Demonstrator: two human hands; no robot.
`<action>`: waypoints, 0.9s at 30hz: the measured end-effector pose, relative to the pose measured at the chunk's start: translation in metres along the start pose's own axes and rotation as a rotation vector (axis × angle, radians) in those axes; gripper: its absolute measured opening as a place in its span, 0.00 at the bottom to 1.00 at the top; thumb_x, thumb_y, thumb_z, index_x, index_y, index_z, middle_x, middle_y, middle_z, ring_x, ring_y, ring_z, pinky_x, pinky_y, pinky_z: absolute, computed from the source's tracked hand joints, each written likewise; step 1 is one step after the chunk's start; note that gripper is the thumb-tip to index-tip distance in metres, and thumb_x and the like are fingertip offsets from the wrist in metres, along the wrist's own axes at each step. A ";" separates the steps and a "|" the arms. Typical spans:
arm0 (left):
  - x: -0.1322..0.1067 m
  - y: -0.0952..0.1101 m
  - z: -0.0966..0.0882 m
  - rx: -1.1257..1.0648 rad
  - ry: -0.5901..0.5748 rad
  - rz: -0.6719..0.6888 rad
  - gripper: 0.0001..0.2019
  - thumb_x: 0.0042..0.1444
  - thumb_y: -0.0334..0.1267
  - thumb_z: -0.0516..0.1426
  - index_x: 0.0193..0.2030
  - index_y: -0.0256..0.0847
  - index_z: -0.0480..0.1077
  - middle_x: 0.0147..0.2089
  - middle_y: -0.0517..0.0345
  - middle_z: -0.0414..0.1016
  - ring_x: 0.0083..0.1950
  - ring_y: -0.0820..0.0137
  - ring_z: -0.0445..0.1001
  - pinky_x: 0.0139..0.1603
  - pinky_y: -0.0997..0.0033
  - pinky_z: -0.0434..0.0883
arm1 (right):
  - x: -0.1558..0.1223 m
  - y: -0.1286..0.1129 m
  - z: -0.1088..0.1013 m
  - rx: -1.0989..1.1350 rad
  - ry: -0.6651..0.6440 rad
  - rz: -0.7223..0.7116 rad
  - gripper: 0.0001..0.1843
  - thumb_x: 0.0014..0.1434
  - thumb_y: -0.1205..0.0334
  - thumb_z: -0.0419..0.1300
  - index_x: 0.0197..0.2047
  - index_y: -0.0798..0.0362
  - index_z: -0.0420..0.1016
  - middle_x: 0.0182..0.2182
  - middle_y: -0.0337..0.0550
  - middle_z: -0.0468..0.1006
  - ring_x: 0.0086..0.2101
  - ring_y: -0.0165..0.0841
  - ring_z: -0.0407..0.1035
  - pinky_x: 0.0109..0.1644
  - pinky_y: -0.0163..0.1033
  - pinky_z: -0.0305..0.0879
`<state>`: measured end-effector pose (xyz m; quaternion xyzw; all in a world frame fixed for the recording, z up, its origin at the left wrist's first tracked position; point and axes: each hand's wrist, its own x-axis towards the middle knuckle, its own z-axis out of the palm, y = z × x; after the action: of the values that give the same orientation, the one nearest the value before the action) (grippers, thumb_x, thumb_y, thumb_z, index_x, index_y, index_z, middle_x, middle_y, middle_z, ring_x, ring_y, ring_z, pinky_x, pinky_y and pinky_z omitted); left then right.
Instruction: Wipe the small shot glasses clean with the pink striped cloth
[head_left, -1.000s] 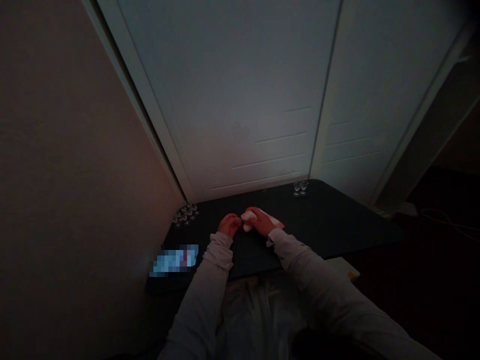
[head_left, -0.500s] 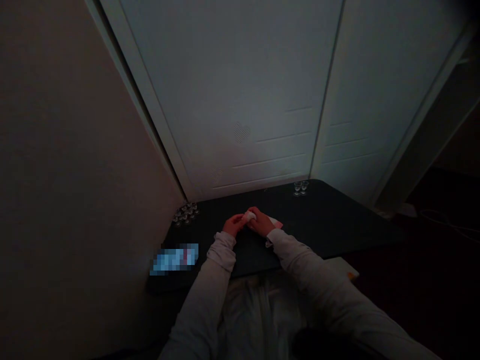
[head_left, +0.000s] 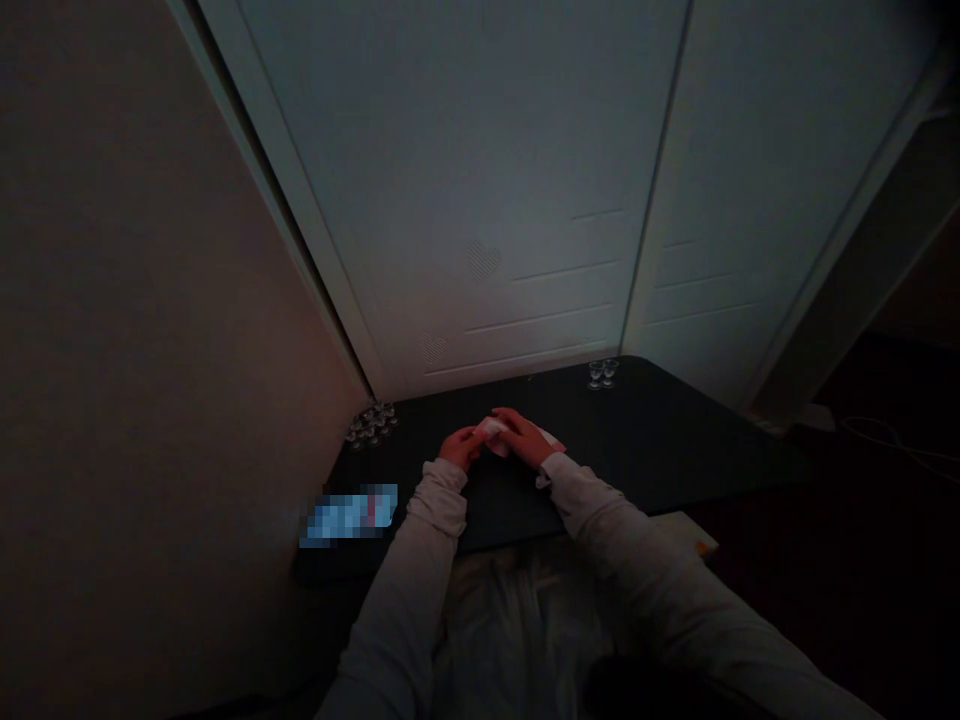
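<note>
Over the middle of the dark table, my left hand (head_left: pixel 460 449) and my right hand (head_left: pixel 523 440) come together on a pale cloth (head_left: pixel 494 433). The left fingers pinch its left end. My right hand is wrapped round the cloth from the other side, and a pale pinkish part of it sticks out past the right wrist. Whether something is inside the cloth I cannot make out in the dim light. Small stemmed glasses (head_left: pixel 371 424) stand in a cluster at the table's back left corner. Two more stemmed glasses (head_left: pixel 602 374) stand side by side near the back right edge.
The dark tabletop (head_left: pixel 660 440) runs up to white panelled doors (head_left: pixel 480 180) at the back and a wall (head_left: pixel 150 350) on the left. A bright, pixelated flat object (head_left: pixel 351 516) lies at the front left. A pale surface (head_left: pixel 684 532) shows below the right front edge.
My hands have moved slightly apart, the left one a little to the left. More of the cloth shows between them, and the right fingers are more extended over it. The glasses stay put.
</note>
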<state>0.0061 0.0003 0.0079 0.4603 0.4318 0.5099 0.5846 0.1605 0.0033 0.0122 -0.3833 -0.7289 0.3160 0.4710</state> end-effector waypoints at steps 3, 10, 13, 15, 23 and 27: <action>0.000 -0.001 0.000 0.059 0.060 0.005 0.19 0.32 0.42 0.61 0.32 0.34 0.68 0.21 0.62 0.64 0.18 0.82 0.56 0.17 0.79 0.51 | 0.001 -0.002 0.000 0.091 0.053 0.047 0.19 0.53 0.59 0.45 0.48 0.51 0.61 0.41 0.42 0.68 0.41 0.29 0.62 0.46 0.38 0.57; -0.004 -0.001 0.003 0.164 0.067 0.030 0.18 0.31 0.39 0.62 0.32 0.36 0.69 0.26 0.57 0.69 0.26 0.75 0.65 0.24 0.76 0.60 | -0.007 -0.010 -0.001 -0.220 0.020 -0.103 0.19 0.52 0.55 0.48 0.45 0.53 0.65 0.41 0.46 0.69 0.43 0.32 0.60 0.49 0.41 0.54; -0.004 0.002 0.004 0.110 0.059 0.026 0.18 0.30 0.37 0.63 0.32 0.36 0.68 0.24 0.58 0.68 0.25 0.76 0.65 0.23 0.76 0.59 | -0.007 -0.008 0.000 -0.267 0.022 -0.104 0.18 0.53 0.55 0.46 0.44 0.54 0.65 0.41 0.46 0.69 0.43 0.32 0.61 0.48 0.40 0.55; -0.005 0.004 0.005 0.029 0.054 0.024 0.18 0.30 0.37 0.62 0.32 0.36 0.67 0.22 0.60 0.67 0.22 0.78 0.63 0.22 0.77 0.59 | -0.006 -0.006 0.001 -0.260 0.044 -0.104 0.17 0.54 0.57 0.45 0.44 0.55 0.65 0.41 0.46 0.68 0.43 0.32 0.60 0.48 0.39 0.55; -0.008 0.010 0.006 -0.181 0.092 -0.021 0.17 0.30 0.32 0.62 0.30 0.36 0.63 0.22 0.62 0.67 0.22 0.78 0.65 0.23 0.77 0.61 | -0.002 0.000 0.003 -0.210 0.077 -0.119 0.16 0.55 0.60 0.42 0.41 0.55 0.65 0.39 0.45 0.69 0.41 0.30 0.61 0.47 0.38 0.55; -0.008 0.009 0.007 -0.179 0.119 -0.042 0.15 0.30 0.31 0.62 0.28 0.36 0.63 0.22 0.62 0.67 0.22 0.78 0.65 0.24 0.77 0.61 | -0.001 -0.001 0.003 -0.199 0.086 -0.073 0.16 0.56 0.60 0.41 0.40 0.55 0.65 0.38 0.45 0.69 0.40 0.30 0.61 0.47 0.37 0.54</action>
<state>0.0100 -0.0077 0.0187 0.3658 0.4279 0.5607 0.6072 0.1580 0.0017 0.0114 -0.4143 -0.7493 0.2080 0.4729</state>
